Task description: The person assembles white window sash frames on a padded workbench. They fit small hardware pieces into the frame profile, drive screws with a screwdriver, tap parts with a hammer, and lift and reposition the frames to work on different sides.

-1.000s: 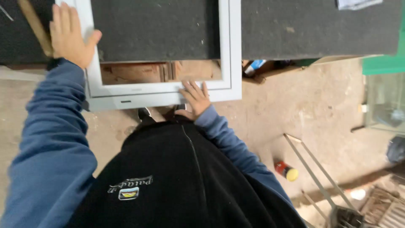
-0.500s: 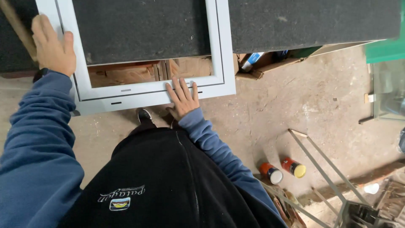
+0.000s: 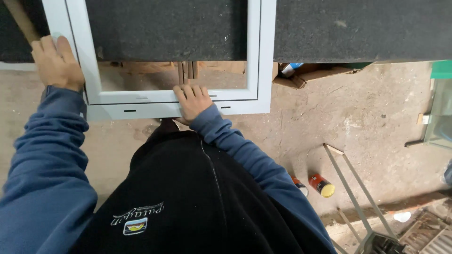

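The left hand (image 3: 57,63) lies flat, fingers together and stretched out, on the left side bar of a white window frame (image 3: 162,104). It does not wrap around the bar, so the grip is open and just presses down. A wooden stick (image 3: 21,21) pokes out just above and left of this hand.

The window frame lies flat on a dark table (image 3: 358,28). Its near bar runs left to right, and that is the longest side we can see. The near bar hangs past the table edge, toward the person's body. The two side bars point away from the person and run off the top of the view. Through the frame's hole you can see the dark table top and a strip of brown boards under it.

The right hand (image 3: 192,99) rests flat on the near bar, close to its middle, fingers spread a little and pointing away. Its grip is open too and holds nothing.

To the right of this hand, under the table edge, sits a cardboard box (image 3: 306,75). Lower down and further right, on the concrete floor (image 3: 358,122), lie two spray cans (image 3: 321,185), one with a yellow cap. A thin metal frame (image 3: 353,188) leans just right of them.
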